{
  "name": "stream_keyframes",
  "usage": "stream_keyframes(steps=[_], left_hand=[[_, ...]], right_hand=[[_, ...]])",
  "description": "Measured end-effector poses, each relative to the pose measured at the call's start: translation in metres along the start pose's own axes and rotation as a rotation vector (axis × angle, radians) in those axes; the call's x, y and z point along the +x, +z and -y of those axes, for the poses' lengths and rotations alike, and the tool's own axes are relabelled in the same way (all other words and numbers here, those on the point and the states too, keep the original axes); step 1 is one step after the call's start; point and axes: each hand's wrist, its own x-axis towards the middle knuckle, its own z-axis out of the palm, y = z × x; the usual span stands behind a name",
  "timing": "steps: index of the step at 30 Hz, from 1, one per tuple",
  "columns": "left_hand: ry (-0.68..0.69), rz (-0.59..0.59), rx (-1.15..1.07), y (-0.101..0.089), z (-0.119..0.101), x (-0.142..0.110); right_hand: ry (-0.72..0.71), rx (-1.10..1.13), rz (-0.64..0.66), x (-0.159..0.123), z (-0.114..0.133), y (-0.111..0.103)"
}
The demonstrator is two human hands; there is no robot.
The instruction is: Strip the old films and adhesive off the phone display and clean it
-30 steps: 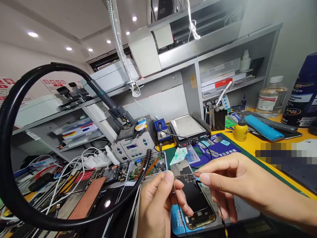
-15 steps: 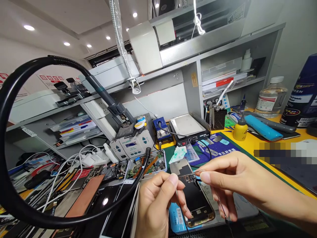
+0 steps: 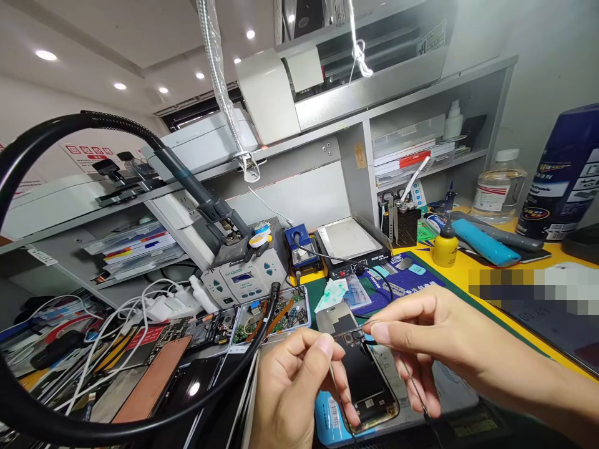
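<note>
A thin dark cord [image 3: 352, 329] with a braided look runs between my two hands. My left hand [image 3: 291, 390] pinches one stretch of it between thumb and index finger. Thumb and index finger of my right hand [image 3: 433, 330] close on the other stretch, while a loose length hangs down past the curled fingers. Right below the cord lies a phone display panel [image 3: 367, 377], its dark back facing up with flex parts near the upper end. A light-blue object with a barcode label [image 3: 327, 415] sits under the panel's lower left side. The cord's ends are out of sight.
A black hose [image 3: 187, 408] loops across the left side. Behind the hands stand a tray of circuit boards [image 3: 302, 315], a grey soldering station [image 3: 248, 284] and a flat heating plate [image 3: 349, 240]. A yellow bottle [image 3: 444, 248] and a dark spray can [image 3: 556, 181] stand right.
The whole view has shifted slightly, so most things sit a little farther left. Both hands keep their pinch on the cord, with hardly any movement over the panel.
</note>
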Motion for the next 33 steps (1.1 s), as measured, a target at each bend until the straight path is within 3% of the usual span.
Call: stream_keyframes(steps=[33], left_hand=[[0.007,-0.035,0.066,0.0014,-0.0007,0.0023]], right_hand=[[-0.003,0.045,-0.006,0.0001,-0.0022,-0.0011]])
